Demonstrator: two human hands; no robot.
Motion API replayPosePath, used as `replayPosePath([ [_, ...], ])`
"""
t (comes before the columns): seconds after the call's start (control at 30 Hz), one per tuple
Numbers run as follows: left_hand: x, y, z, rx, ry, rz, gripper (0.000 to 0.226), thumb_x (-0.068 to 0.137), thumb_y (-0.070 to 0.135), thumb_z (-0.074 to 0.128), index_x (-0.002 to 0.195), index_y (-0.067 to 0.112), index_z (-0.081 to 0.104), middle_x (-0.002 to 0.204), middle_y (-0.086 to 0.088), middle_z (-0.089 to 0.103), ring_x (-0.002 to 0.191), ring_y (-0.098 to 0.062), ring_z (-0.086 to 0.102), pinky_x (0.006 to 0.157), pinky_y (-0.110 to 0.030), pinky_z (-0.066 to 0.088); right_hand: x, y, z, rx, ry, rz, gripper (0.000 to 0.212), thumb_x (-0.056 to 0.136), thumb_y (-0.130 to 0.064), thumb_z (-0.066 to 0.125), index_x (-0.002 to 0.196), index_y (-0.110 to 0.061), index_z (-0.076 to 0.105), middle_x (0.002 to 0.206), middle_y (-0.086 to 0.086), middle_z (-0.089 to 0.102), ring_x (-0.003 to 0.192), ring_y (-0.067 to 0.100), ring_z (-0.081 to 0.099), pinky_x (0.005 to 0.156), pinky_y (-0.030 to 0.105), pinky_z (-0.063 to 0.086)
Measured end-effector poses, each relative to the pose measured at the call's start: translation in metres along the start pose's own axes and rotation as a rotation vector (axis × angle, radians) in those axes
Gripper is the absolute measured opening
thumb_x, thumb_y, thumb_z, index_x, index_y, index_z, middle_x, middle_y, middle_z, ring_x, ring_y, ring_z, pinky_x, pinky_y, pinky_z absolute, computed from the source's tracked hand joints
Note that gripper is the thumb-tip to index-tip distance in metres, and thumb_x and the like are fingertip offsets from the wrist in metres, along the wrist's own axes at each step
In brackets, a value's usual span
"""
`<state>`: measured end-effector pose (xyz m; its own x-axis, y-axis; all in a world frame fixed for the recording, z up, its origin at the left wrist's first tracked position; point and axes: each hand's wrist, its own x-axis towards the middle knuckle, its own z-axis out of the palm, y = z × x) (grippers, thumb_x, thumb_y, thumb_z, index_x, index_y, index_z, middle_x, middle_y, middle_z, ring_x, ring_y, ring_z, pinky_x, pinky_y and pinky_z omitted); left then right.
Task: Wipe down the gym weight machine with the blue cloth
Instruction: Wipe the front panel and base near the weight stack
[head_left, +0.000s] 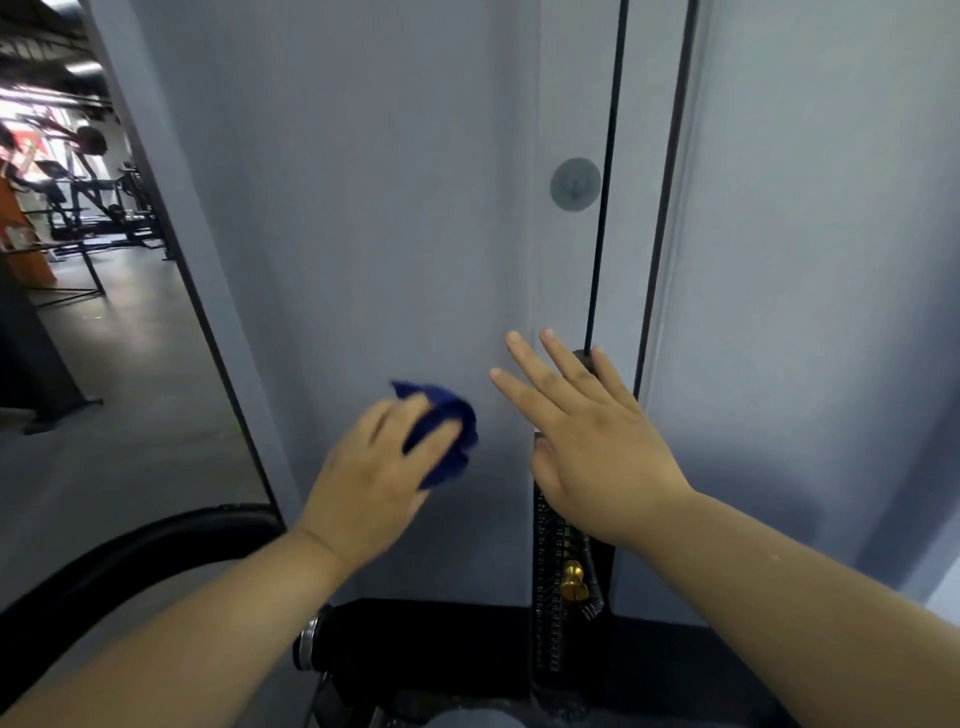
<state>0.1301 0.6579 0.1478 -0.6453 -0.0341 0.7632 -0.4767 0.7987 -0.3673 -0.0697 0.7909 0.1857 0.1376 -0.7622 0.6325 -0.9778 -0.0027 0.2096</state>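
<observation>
The weight machine's grey shroud panel (395, 218) fills the middle of the head view. My left hand (374, 478) presses a bunched blue cloth (444, 436) against the panel low down. To its right, my right hand (587, 441) lies flat with fingers spread, resting over the slot where the black weight stack (550, 587) shows. A black cable (605, 182) runs down the slot to a black fitting under my right fingers. A gold selector pin (573, 581) sticks out of the stack below my right wrist.
A round grey cap (575, 184) sits on the panel above my hands. A second grey panel (810, 260) stands at the right. A black curved bar (130, 556) arcs at lower left. Other gym machines (88, 208) stand far off at upper left across a grey floor.
</observation>
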Motion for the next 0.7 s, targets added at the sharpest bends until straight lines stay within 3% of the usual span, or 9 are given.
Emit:
replayPosePath([
  [0.07, -0.018, -0.001, 0.006, 0.017, -0.117, 0.155, 0.044, 0.084, 0.014, 0.047, 0.127, 0.016, 0.048, 0.126, -0.012, 0.044, 0.106, -0.031, 0.047, 0.088, -0.047, 0.053, 0.001, 0.001, 0.001, -0.026, -0.006, -0.019, 0.078, 0.082, -0.019, 0.063, 0.152, -0.021, 0.03, 0.163, 0.001, 0.017, 0.15, 0.025, 0.013, 0.117, 0.051, 0.015],
  [0.1, -0.012, -0.006, 0.004, 0.011, -0.097, 0.154, 0.043, 0.084, 0.012, 0.048, 0.127, 0.015, 0.049, 0.126, -0.011, 0.044, 0.107, -0.032, 0.047, 0.09, -0.047, 0.052, 0.0, 0.002, 0.0, -0.034, -0.003, -0.027, 0.077, 0.082, -0.019, 0.062, 0.152, -0.021, 0.03, 0.162, 0.002, 0.019, 0.15, 0.025, 0.014, 0.117, 0.052, 0.017],
  [0.23, 0.061, -0.019, -0.023, 0.007, 0.216, -0.112, 0.037, 0.089, 0.007, 0.052, 0.126, 0.01, 0.056, 0.132, -0.015, 0.048, 0.117, -0.039, 0.043, 0.103, -0.048, 0.034, -0.003, 0.01, -0.008, -0.05, 0.04, -0.008, 0.066, 0.083, -0.023, 0.035, 0.149, -0.02, 0.037, 0.16, 0.005, 0.028, 0.148, 0.026, 0.02, 0.117, 0.052, 0.021],
  [0.3, 0.09, -0.013, -0.028, -0.027, 0.264, -0.206, 0.035, 0.091, 0.008, 0.052, 0.125, 0.007, 0.058, 0.135, -0.016, 0.052, 0.123, -0.038, 0.042, 0.106, -0.049, 0.033, -0.006, 0.015, -0.012, -0.052, 0.063, 0.019, 0.066, 0.083, -0.024, 0.03, 0.148, -0.019, 0.038, 0.16, 0.006, 0.027, 0.149, 0.026, 0.019, 0.118, 0.051, 0.016],
  [0.37, 0.088, 0.003, -0.014, -0.048, 0.242, -0.133, 0.033, 0.094, 0.006, 0.048, 0.126, 0.008, 0.056, 0.135, -0.016, 0.053, 0.123, -0.038, 0.046, 0.107, -0.047, 0.034, -0.01, 0.019, -0.016, -0.04, 0.09, 0.047, 0.066, 0.083, -0.023, 0.031, 0.148, -0.019, 0.039, 0.161, 0.005, 0.025, 0.15, 0.025, 0.016, 0.119, 0.05, 0.015],
  [0.47, 0.038, 0.024, 0.02, -0.051, 0.08, 0.147, 0.033, 0.104, 0.006, 0.031, 0.126, 0.015, 0.052, 0.135, -0.008, 0.052, 0.121, -0.031, 0.048, 0.109, -0.046, 0.034, -0.021, 0.026, -0.019, -0.035, 0.096, 0.08, 0.065, 0.083, -0.023, 0.032, 0.148, -0.02, 0.037, 0.162, 0.005, 0.02, 0.151, 0.025, 0.013, 0.119, 0.051, 0.015],
  [0.53, 0.017, 0.026, 0.025, -0.048, -0.008, 0.248, 0.035, 0.101, 0.002, 0.034, 0.125, 0.019, 0.052, 0.135, -0.003, 0.048, 0.122, -0.027, 0.046, 0.115, -0.04, 0.027, -0.03, 0.034, -0.018, -0.058, 0.083, 0.083, 0.065, 0.085, -0.024, 0.031, 0.15, -0.021, 0.032, 0.163, 0.006, 0.017, 0.151, 0.026, 0.011, 0.119, 0.053, 0.016],
  [0.6, 0.029, 0.021, 0.018, -0.039, 0.024, 0.265, 0.035, 0.101, 0.002, 0.032, 0.125, 0.019, 0.051, 0.134, -0.003, 0.045, 0.121, -0.027, 0.045, 0.113, -0.037, 0.024, -0.041, 0.044, -0.02, -0.073, 0.085, 0.101, 0.066, 0.085, -0.023, 0.031, 0.151, -0.021, 0.029, 0.163, 0.006, 0.015, 0.151, 0.026, 0.009, 0.12, 0.053, 0.015],
  [0.7, 0.083, 0.022, 0.004, -0.071, 0.167, 0.084, 0.039, 0.093, 0.002, 0.047, 0.129, 0.016, 0.05, 0.138, -0.005, 0.042, 0.124, -0.029, 0.04, 0.109, -0.042, 0.03, -0.054, 0.058, -0.022, -0.028, 0.151, 0.182, 0.069, 0.085, -0.019, 0.036, 0.153, -0.023, 0.024, 0.163, 0.005, 0.015, 0.151, 0.024, 0.007, 0.121, 0.049, 0.01],
])
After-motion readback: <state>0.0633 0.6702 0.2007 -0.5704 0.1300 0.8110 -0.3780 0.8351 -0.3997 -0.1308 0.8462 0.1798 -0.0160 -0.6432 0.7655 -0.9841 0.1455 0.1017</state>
